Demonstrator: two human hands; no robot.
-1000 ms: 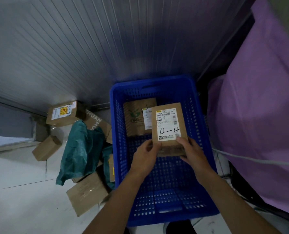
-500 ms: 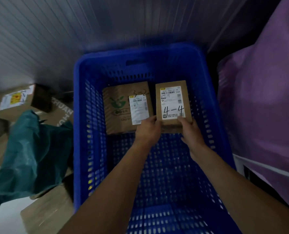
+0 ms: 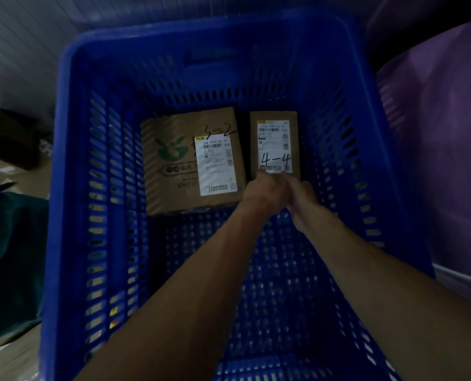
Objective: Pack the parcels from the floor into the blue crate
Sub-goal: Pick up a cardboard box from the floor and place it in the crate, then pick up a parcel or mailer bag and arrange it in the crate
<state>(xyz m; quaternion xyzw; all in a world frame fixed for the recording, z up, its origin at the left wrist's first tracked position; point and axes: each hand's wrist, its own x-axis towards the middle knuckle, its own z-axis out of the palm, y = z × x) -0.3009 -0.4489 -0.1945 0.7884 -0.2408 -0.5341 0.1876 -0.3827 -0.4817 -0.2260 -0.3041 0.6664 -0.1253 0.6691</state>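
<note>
Parcel marked 4-4, a narrow brown cardboard box with a white shipping label on top, lies flat at the far end of the blue crate, toward its right wall. Its long side runs away from the person. Both bare arms reach into the crate and meet at the near end of this box. The left hand has its fingers bent down over the near edge, gripping it, with the knuckles facing up. The right hand sits just beside and partly behind the left one; one fingertip touches the near right corner by the label, but the other fingers are hidden, so I cannot tell whether they clamp the box.

Just beside it on the left, with a thin dark gap between, lies the parcel marked 3-2, a wider carton with a green logo and its own white label. The near half of the crate floor shows bare blue mesh.

Outside the crate, a dark green bag lies at the left, with a cardboard box beyond it. Purple fabric fills the right side, and a ribbed pale wall stands behind.
</note>
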